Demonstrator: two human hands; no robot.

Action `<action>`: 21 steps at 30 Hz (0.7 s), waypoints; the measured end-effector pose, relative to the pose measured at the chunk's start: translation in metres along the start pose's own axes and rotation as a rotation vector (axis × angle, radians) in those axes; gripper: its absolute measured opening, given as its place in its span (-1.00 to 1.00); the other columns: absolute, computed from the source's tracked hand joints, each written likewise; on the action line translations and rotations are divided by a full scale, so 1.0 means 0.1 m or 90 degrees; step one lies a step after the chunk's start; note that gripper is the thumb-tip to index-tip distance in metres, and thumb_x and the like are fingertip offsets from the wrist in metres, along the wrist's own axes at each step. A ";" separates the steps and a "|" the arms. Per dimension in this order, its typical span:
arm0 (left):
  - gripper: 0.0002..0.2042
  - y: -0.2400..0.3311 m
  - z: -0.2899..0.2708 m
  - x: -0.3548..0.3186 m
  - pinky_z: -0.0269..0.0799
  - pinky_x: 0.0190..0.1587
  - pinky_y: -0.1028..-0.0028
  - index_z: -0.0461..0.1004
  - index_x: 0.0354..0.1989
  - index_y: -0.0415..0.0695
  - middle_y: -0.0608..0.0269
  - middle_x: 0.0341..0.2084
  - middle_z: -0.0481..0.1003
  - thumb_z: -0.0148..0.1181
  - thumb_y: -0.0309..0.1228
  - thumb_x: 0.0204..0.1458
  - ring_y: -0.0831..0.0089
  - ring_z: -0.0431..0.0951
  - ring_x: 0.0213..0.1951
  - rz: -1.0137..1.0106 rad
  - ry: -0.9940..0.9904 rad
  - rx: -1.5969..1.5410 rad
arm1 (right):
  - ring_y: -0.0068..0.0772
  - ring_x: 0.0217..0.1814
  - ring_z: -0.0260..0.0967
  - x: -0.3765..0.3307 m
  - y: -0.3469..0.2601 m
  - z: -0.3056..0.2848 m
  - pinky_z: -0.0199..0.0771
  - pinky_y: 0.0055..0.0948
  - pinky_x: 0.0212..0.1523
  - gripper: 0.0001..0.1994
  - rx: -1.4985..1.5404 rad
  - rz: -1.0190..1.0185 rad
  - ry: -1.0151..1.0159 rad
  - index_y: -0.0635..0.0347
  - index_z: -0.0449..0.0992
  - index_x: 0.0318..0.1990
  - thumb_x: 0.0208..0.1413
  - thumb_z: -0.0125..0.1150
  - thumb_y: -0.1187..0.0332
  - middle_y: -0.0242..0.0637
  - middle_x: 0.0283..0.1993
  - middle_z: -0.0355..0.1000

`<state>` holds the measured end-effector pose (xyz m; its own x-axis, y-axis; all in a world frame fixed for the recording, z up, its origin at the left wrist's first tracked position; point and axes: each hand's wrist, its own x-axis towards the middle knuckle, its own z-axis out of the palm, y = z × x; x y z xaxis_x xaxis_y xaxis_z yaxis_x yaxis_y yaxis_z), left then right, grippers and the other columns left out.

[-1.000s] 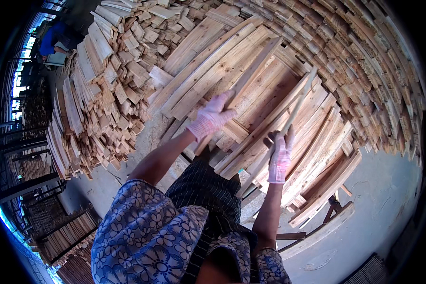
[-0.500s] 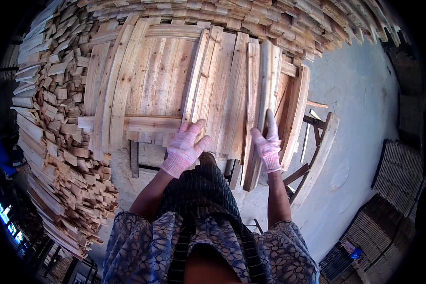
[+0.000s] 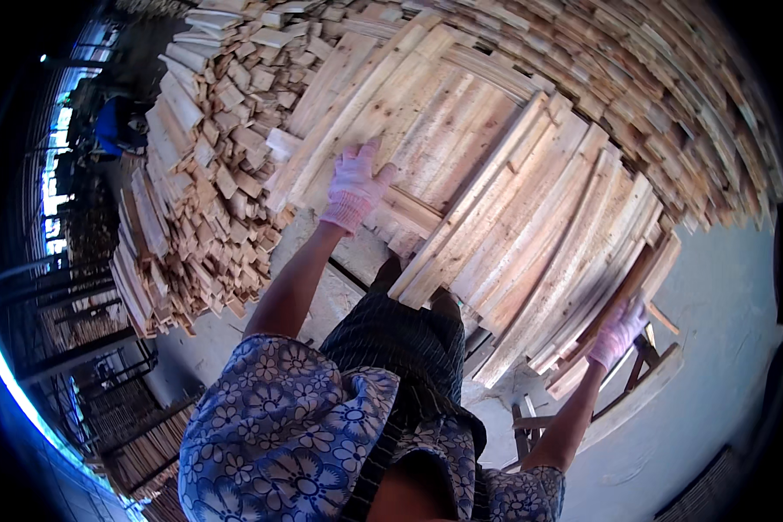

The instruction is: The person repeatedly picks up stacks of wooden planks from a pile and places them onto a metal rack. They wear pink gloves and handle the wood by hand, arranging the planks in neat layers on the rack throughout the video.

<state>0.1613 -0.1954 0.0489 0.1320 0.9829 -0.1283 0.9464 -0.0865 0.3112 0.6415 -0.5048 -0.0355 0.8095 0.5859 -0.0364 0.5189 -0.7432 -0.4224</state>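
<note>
Both my hands wear pinkish knitted gloves. My left hand (image 3: 357, 184) lies open on the near part of a wide pale board (image 3: 400, 100) in the left group, thumb apart from the fingers. At the right end of the row, my right hand (image 3: 619, 332) rests against the near end of a narrow board (image 3: 645, 270), its fingers stretched out and slightly blurred. Between my hands, a long narrow plank (image 3: 474, 196) lies slantwise, its near end jutting toward my lap. Several planks (image 3: 552, 235) lie side by side to the right of it.
A large heap of short wood offcuts (image 3: 226, 174) rises on the left. Stacked boards (image 3: 652, 96) line the far side. Below the right end stands a wooden frame (image 3: 635, 391) on the grey floor (image 3: 722, 287). Dark racks (image 3: 104, 365) stand at the far left.
The view has turned and tilted. My left hand has moved from the middle planks to the left boards. My right hand has shifted to the right end, and planks there lie closer together.
</note>
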 end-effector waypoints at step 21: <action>-0.51 -0.95 0.01 0.20 0.33 0.26 0.18 0.43 0.16 -0.07 0.00 0.15 0.42 0.25 -0.08 0.13 0.00 0.40 0.21 0.104 0.010 -0.251 | 0.02 0.19 0.41 -0.30 -3.08 0.51 0.40 -0.13 0.21 -0.45 0.174 -0.166 -0.245 0.22 0.24 0.41 0.33 0.09 0.22 0.07 0.22 0.38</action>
<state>0.0747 -0.1683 0.0158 0.2635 0.9640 -0.0346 0.7279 -0.1752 0.6629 0.4432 -0.2772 0.0495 0.4772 0.8542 -0.2063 0.5580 -0.4759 -0.6799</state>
